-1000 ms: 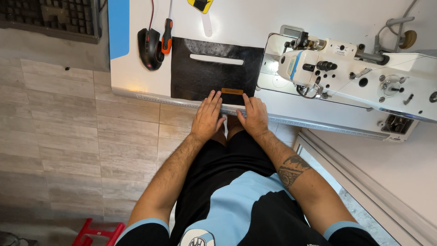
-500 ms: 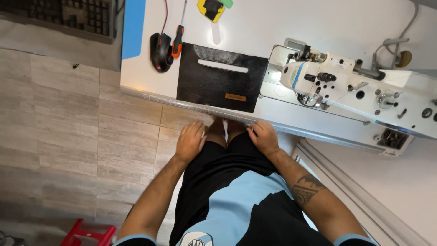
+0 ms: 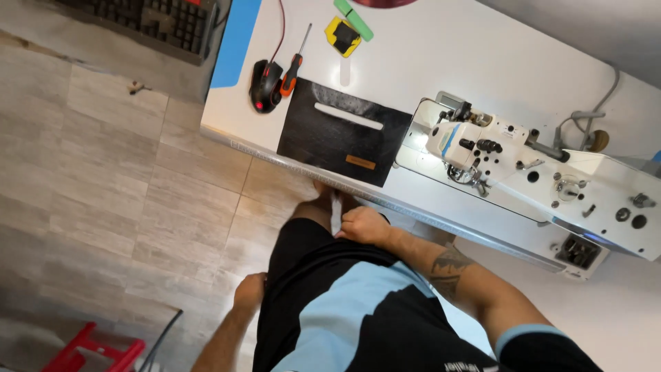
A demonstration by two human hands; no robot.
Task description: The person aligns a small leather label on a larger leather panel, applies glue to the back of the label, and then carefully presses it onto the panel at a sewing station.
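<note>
Nearest: red stool (image 3: 93,348) at bottom left on the tile floor (image 3: 103,179), w/ a thin dark rod leaning beside it. L hand (image 3: 249,291) hangs low by the left hip, off the table, fingers curled loosely, nothing in it. R hand (image 3: 363,225) sits on the lap just under the table edge (image 3: 303,162), loosely clenched beside a thin white strip (image 3: 335,212); cannot tell if it grips the strip.

Above the edge: black fabric panel (image 3: 341,141) lies flat on the white table (image 3: 427,62), w/ a pale slot near its top and a small tan label near its lower edge, untouched. Sewing machine (image 3: 523,172) just right of the panel, blocking that side. Left of the panel: black mouse (image 3: 264,94) and orange-handled screwdriver (image 3: 292,65), touching each other. Farther back: yellow-black tool (image 3: 342,36), green marker (image 3: 353,19). Blue strip (image 3: 234,41) on far left edge; keyboard (image 3: 155,21) beyond.

Open room: bare table behind the panel, floor to the left.

Vs 0.5 s ago: both hands were at the table edge; now L has dropped to the hip, R pulled back to the lap. Panel unmoved.
</note>
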